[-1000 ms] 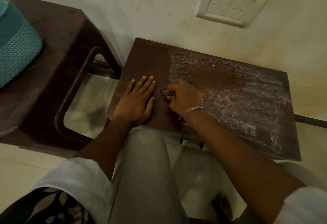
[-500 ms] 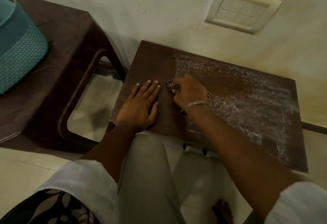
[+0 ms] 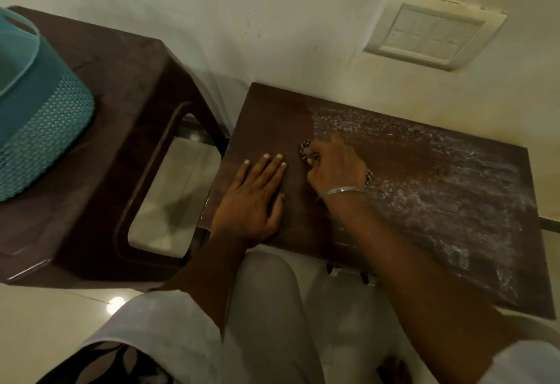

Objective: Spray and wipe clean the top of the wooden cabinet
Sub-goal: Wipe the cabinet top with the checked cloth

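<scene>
Your right hand (image 3: 335,168) has slid the gripped cloth (image 3: 306,150) toward the wall; keep your left hand (image 3: 253,199) flat on the cabinet top (image 3: 272,117) and sweep right through what looks like spray film (image 3: 439,177).

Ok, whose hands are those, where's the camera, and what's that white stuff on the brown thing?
There is no machine here, just a person. The camera sits on their head and looks down, so you see their own arms and knees. The left hand lies flat on the wooden cabinet top. The right hand grips a patterned cloth against the wood. The white stuff is probably cleaning spray, covering the right part; the left part looks bare. Beside it stands a brown stool with a teal basket on it.
</scene>
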